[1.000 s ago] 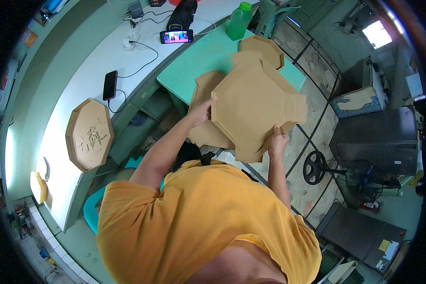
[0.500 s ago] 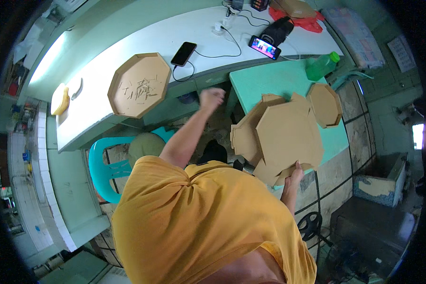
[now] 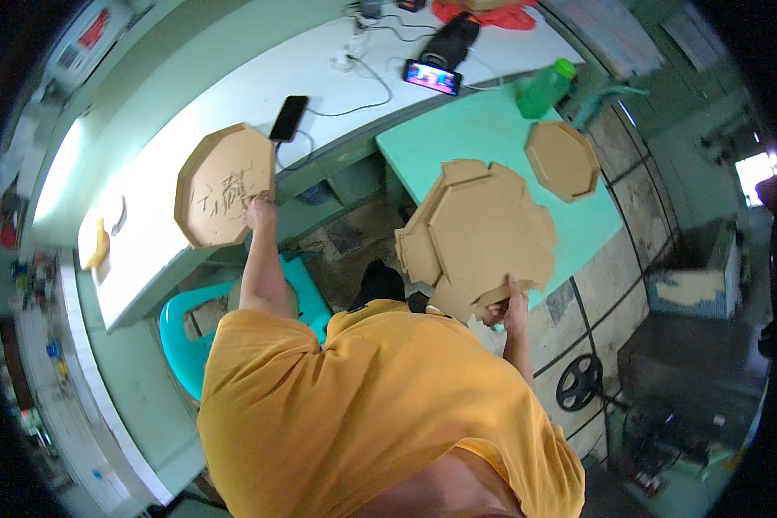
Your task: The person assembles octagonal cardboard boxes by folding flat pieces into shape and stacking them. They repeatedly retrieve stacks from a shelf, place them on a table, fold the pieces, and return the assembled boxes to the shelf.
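Observation:
My left hand (image 3: 259, 210) reaches over the near right rim of an octagonal cardboard tray (image 3: 203, 186) on the white counter. Its fingers are drawn together beside several small dark strips (image 3: 233, 192) lying in that tray; whatever they pinch is too small to make out. Over the green table, my right hand (image 3: 514, 309) grips the near edge of a large cut cardboard sheet (image 3: 488, 229) with folded flaps, thumb on top. A second octagonal cardboard tray (image 3: 563, 160) rests at the table's far right.
A green bottle (image 3: 544, 91) stands at the green table's (image 3: 457, 129) back edge. On the white counter lie a dark phone (image 3: 289, 118) with a cable and a lit phone (image 3: 432, 77). A turquoise chair (image 3: 181, 345) is below the counter at left.
My left hand has moved left and down, from above the gap to the tray of strips. The right hand keeps its hold on the cardboard sheet. The whole view has shifted.

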Demonstrator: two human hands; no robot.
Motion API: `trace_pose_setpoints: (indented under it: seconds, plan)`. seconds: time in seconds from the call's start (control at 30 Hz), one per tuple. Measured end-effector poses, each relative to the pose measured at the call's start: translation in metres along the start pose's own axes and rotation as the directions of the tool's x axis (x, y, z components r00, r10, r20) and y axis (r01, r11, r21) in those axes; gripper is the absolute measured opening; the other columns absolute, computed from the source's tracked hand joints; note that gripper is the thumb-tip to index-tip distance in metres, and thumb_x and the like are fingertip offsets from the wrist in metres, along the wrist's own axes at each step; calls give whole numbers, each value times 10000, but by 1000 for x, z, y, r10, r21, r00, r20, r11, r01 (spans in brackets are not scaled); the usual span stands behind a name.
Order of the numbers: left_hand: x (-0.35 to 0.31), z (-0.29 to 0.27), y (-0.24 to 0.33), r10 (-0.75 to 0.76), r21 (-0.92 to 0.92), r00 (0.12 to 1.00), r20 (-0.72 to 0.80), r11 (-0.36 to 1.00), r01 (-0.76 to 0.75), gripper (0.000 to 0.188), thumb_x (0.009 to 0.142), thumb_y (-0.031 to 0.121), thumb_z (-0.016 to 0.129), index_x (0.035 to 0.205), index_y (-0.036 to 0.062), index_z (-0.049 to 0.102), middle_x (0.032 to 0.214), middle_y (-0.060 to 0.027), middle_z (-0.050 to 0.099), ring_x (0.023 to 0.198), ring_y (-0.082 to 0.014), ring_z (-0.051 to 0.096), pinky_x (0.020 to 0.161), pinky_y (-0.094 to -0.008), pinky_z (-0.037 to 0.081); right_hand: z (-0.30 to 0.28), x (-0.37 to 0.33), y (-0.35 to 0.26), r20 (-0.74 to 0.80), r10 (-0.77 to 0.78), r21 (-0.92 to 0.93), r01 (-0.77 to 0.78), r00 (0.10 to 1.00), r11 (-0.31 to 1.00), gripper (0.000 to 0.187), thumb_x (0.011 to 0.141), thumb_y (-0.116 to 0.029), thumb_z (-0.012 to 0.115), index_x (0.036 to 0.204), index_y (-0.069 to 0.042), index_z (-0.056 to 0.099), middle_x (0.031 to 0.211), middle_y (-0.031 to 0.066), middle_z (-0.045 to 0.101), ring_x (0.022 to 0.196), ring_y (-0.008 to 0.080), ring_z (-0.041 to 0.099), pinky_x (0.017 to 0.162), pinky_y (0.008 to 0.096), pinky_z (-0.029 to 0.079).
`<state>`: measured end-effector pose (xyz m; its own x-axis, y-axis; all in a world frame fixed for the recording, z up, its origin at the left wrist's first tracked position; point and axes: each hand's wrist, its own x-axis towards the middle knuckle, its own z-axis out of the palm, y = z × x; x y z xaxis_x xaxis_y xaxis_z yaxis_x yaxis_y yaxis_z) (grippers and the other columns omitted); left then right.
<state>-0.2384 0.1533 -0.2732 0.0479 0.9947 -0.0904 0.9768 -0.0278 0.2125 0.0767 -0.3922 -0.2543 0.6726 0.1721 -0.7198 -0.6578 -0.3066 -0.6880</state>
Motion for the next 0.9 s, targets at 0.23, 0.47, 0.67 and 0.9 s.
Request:
trace_pose_setpoints:
  seconds: [0.23,0.47,0.67,0.9]
  plan:
    - [-109,7,158,770,2,493,-405,540,-842,481,780,222,669,1244,136,573,1313,-121,498,1218,-330,441,899,-591,356,-16,-30,-2,379,-762,-856,511,526,-73,286,798,-214,658,1054,-87,661,1062,122,633,1042,327,584,926,433,452]
    - [-218,45,218,882,-515,-452,134,-328,-792,401,820,265,680,1174,86,624,1197,-116,606,1220,-327,484,1061,-458,344,-20,-5,-10,765,-539,-616,644,352,-454,363,778,-182,639,1137,-127,635,1152,70,583,1155,278,519,1099,441,325]
    - [-212,64,238,888,-459,-417,196,-292,-839,164,859,237,634,959,123,698,1016,-22,675,1104,-251,548,1070,-465,319,-2,11,-19,681,-608,-636,741,409,-214,216,851,-153,604,1055,-90,636,1041,90,581,1054,295,539,1040,451,371]
    - [-231,72,230,876,-416,-462,141,-371,-830,176,859,268,633,948,132,700,962,4,683,1041,-212,586,1083,-478,311,12,24,-9,649,-681,-621,753,338,-218,208,813,-159,651,1000,-70,640,1108,108,612,1174,319,516,1087,464,344]
